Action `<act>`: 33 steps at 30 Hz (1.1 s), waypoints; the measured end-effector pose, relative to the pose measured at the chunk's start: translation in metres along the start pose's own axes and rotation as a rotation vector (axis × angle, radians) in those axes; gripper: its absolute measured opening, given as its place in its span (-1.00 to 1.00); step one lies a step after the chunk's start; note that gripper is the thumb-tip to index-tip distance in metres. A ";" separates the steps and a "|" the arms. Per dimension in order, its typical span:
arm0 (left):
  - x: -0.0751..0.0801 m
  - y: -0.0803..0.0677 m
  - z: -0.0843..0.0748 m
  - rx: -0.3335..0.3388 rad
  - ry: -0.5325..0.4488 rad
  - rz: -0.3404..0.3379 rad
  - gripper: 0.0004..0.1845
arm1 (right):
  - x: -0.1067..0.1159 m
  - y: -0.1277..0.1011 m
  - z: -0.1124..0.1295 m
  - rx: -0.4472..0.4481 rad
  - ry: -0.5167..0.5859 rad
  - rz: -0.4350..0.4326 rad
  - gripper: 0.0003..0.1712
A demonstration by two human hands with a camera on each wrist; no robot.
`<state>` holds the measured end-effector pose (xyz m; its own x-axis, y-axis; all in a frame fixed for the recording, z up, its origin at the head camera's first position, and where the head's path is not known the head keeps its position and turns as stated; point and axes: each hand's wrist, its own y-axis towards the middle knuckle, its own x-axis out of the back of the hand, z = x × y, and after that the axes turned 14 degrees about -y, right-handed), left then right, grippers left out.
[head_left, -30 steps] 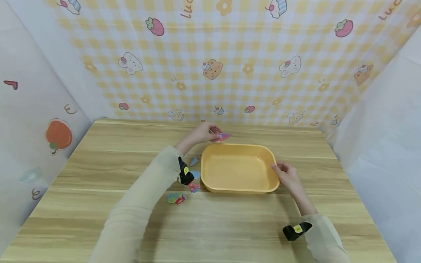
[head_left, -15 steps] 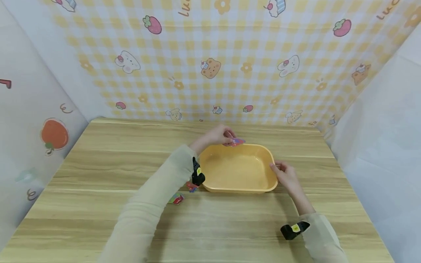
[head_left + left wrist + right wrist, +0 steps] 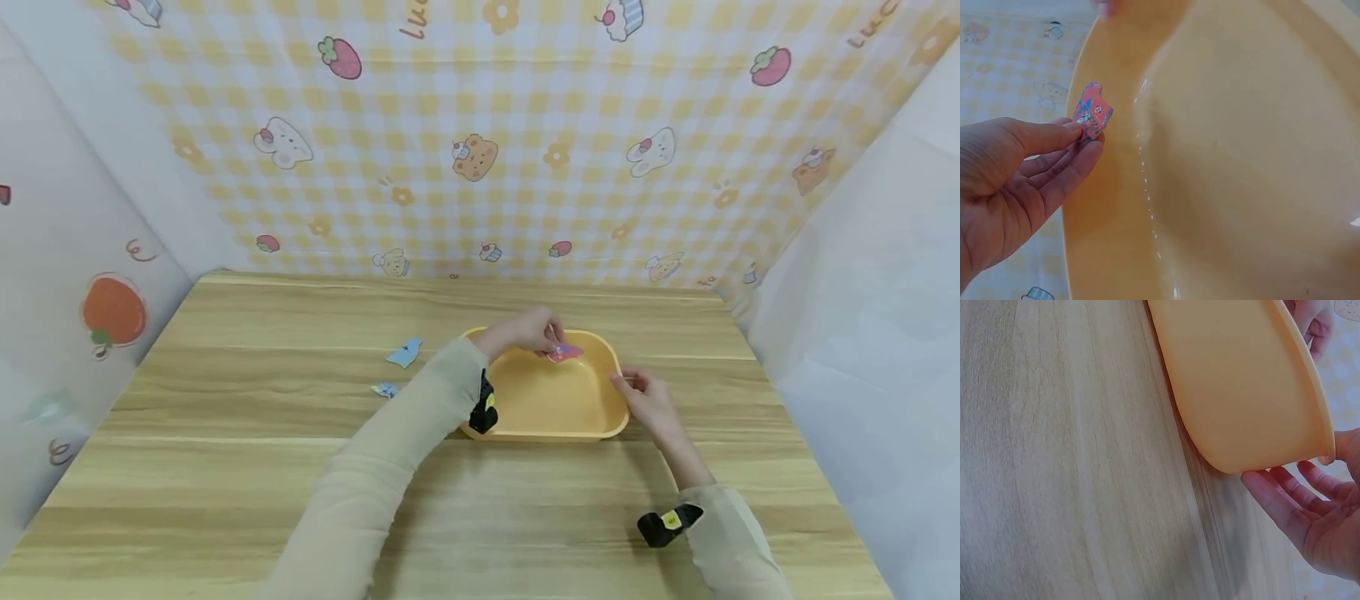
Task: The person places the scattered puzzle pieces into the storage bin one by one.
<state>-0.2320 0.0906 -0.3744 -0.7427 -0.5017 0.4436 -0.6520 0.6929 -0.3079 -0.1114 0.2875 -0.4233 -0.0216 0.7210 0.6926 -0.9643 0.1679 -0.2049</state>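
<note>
My left hand [image 3: 534, 330] pinches a small pink-red and blue puzzle piece [image 3: 566, 353] between thumb and fingers, over the far side of a yellow plastic basin [image 3: 546, 436]. In the left wrist view the puzzle piece [image 3: 1093, 112] shows a notched outline, and the basin floor beyond it is bare. At the basin's right end, my right hand [image 3: 649, 398] holds the rim. From the right wrist view, the fingers of my right hand [image 3: 1325, 515] lie against the outside of the basin wall [image 3: 1254, 394], the thumb up at the rim.
Left of the basin, a light blue piece [image 3: 406, 352] and a smaller blue patterned piece [image 3: 386, 389] lie on the wooden table [image 3: 247, 467]. My left sleeve [image 3: 382, 454] crosses the basin's left end. A checked cloth [image 3: 420, 108] hangs behind the table.
My left hand has carried the puzzle piece rightward from behind the basin to over its inside. The sleeve uncovers two blue pieces and hides others. My right hand stays on the rim.
</note>
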 end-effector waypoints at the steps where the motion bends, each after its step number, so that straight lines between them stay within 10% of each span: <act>1: -0.002 0.004 0.001 -0.003 0.006 0.006 -0.80 | 0.000 0.000 0.000 0.001 -0.003 0.002 -0.45; 4: -0.009 0.027 0.013 -0.033 0.071 0.018 -0.86 | 0.001 -0.001 0.001 -0.004 -0.008 0.005 -0.46; 10: -0.037 0.140 0.099 -0.152 0.249 0.020 -0.80 | 0.000 -0.003 0.002 -0.003 0.003 -0.006 -0.48; 19: -0.053 0.170 0.122 -0.189 0.321 -0.001 -0.81 | -0.002 -0.002 0.002 -0.001 0.003 -0.010 -0.51; 27: -0.071 0.274 0.209 -0.217 0.441 0.019 -0.75 | -0.004 -0.002 0.002 0.002 0.001 -0.013 -0.50; 33: -0.082 0.312 0.236 -0.196 0.456 0.029 -0.72 | -0.004 -0.002 0.001 -0.003 0.005 -0.010 -0.49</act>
<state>-0.4104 0.2256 -0.7058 -0.5895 -0.2334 0.7733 -0.5582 0.8097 -0.1811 -0.1100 0.2836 -0.4248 -0.0102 0.7226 0.6912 -0.9638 0.1772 -0.1995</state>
